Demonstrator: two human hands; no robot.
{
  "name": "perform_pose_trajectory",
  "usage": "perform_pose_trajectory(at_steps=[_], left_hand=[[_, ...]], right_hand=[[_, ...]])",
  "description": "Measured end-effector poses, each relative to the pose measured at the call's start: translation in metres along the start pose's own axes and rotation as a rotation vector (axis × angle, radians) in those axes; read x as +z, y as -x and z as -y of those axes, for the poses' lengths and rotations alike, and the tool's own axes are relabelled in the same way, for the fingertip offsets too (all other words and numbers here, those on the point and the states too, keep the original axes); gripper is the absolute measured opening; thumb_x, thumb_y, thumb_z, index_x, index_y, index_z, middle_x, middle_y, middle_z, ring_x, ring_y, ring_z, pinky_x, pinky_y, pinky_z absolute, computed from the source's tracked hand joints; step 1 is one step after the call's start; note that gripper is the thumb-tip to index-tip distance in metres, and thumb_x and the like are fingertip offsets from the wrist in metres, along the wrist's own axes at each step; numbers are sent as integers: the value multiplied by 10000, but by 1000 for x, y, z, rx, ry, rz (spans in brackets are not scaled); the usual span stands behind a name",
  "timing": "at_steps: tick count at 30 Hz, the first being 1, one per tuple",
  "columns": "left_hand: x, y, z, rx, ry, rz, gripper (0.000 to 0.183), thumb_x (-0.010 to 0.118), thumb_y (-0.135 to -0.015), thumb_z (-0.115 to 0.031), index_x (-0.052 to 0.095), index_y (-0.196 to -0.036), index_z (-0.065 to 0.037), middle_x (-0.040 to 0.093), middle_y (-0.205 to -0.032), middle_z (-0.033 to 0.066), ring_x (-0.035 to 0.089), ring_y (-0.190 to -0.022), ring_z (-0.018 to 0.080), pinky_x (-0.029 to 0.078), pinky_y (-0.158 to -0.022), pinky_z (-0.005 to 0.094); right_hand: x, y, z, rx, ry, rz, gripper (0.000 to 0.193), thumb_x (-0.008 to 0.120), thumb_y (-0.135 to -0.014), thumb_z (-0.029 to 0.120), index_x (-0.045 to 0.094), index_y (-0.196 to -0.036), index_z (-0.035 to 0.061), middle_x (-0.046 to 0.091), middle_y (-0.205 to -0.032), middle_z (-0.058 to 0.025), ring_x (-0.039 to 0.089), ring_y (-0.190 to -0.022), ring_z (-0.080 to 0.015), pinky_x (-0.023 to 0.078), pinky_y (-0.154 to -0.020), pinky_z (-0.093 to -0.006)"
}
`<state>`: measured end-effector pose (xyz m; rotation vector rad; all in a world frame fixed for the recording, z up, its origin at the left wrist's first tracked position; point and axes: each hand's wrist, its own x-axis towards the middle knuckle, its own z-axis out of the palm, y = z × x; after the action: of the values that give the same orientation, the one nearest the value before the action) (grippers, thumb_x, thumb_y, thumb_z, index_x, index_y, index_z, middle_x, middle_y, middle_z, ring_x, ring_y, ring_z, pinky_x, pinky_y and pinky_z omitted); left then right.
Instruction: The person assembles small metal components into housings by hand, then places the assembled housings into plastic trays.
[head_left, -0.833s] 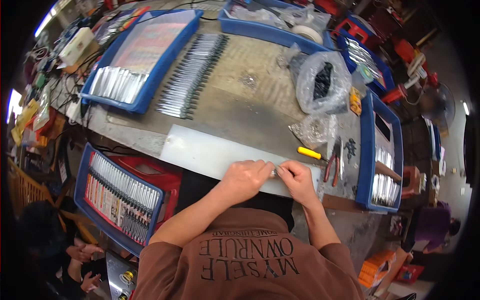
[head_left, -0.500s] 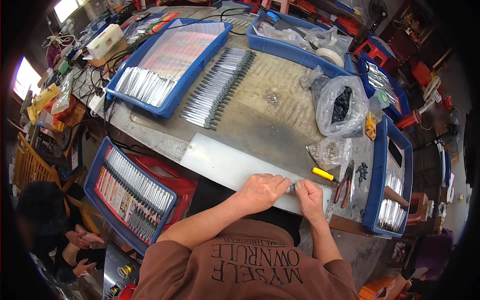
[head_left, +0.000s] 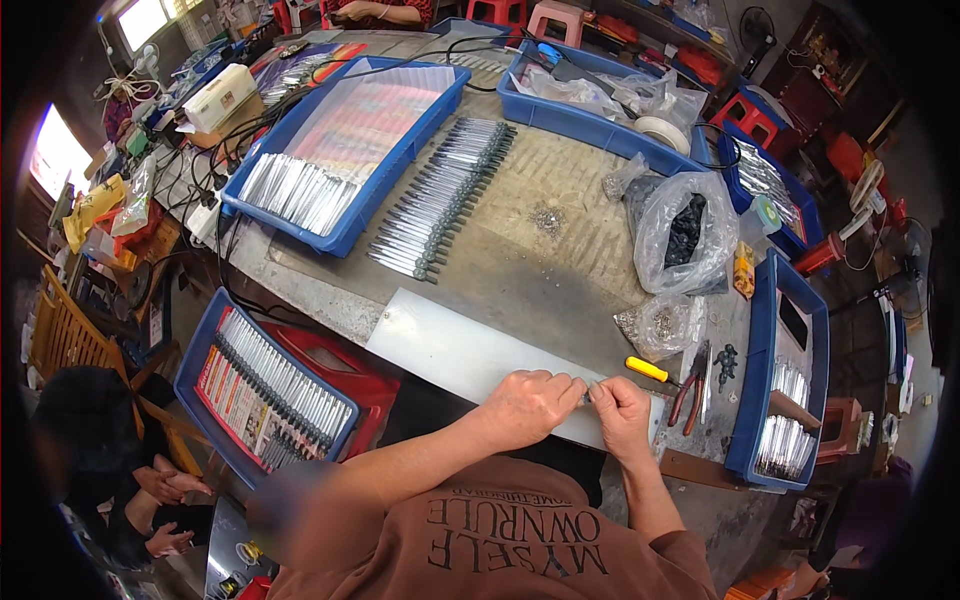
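Over the right end of a white board point(head_left: 440, 335), my left hand point(head_left: 530, 408) and my right hand point(head_left: 622, 415) meet with fingers closed. Both pinch a small dark piece point(head_left: 586, 397) between them; it is mostly hidden and I cannot make out its kind. Just beyond my right hand lie a yellow-handled tool point(head_left: 647, 369), red-handled pliers point(head_left: 688, 402) and a small clump of dark parts point(head_left: 726, 368). A long row of slim silver rods with dark grey ends point(head_left: 445, 195) lies farther off on the table.
Blue trays of silver rods stand at the far left point(head_left: 335, 243), near left point(head_left: 183, 385) and right point(head_left: 740, 455). A clear bag of black parts point(head_left: 650, 240) and a smaller bag of tiny pieces point(head_left: 660, 330) sit at right. Another person's hands point(head_left: 165, 485) show at lower left.
The view has tilted slightly, so the table sits lower and another person shows at the far edge. My hands still pinch the small piece, with slightly shifted fingers.
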<state>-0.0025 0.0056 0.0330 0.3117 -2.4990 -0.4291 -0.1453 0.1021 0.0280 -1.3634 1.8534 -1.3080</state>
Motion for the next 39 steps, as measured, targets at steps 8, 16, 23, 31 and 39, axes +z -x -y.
perform_pose_trajectory(at_steps=[8, 16, 23, 31, 39], left_hand=[[4, 4, 13, -14, 115, 10, 116, 586, -723, -106, 498, -782, -59, 493, -599, 48, 560, -535, 204, 454, -477, 325], [3, 3, 12, -5, 128, 11, 117, 581, -719, -108, 490, -770, -56, 495, -603, 48, 555, -527, 199, 451, -471, 321], [8, 3, 15, -36, 48, -12, 116, 572, -728, -113, 507, -797, -46, 497, -610, 47, 550, -519, 189, 451, -467, 307], [-17, -3, 58, -29, 29, -52, 153, 598, -756, -164, 504, -826, -65, 511, -622, 57, 559, -537, 211, 448, -467, 319], [-65, -26, 175, -176, -347, -206, 193, 607, -740, -129, 504, -902, -110, 524, -632, 64, 554, -582, 246, 439, -489, 353]], right_hand=[[0, 0, -6, 135, -102, 38, 230, 596, -834, 173, 555, -704, -12, 514, -591, -44, 437, -559, -100, 355, -504, -265], [-3, -6, -2, 65, -33, 111, 178, 607, -810, 132, 566, -705, -7, 541, -604, -68, 474, -547, -147, 370, -506, -275], [7, -8, 3, -1, 99, -45, 172, 606, -808, 132, 572, -705, -2, 535, -600, -87, 495, -548, -203, 386, -515, -296], [6, -6, -7, -16, 81, -33, 201, 596, -813, 133, 594, -957, -7, 587, -737, -118, 548, -617, -199, 433, -580, -285], [12, -4, -14, -133, 126, -37, 143, 585, -807, 91, 591, -901, -16, 593, -725, -114, 561, -602, -207, 438, -556, -278]])
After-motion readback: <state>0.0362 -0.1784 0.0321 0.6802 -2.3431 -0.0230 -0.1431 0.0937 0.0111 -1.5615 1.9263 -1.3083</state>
